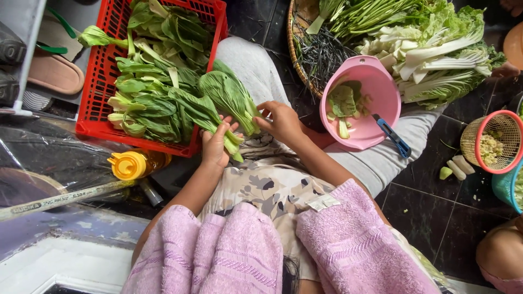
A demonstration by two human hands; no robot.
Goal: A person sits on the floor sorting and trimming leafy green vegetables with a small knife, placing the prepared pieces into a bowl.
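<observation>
1. Over the lap, just in front of the red crate [92, 128]: left hand [214, 146] palm down, fingers closed round the stalk end of a bok choy bunch [229, 100].
2. Right hand [282, 121] at the same bunch from the other side, fingers pinched on a stem near the base.
3. Bunch leaves lie over the crate's near corner, touching the greens inside.
4. Right of the hands: pink bowl [362, 103] on the knee, holding cut pieces; blue peeler [393, 137] on its rim.
5. Yellow-capped bottle [133, 164] beside the left forearm.
</observation>
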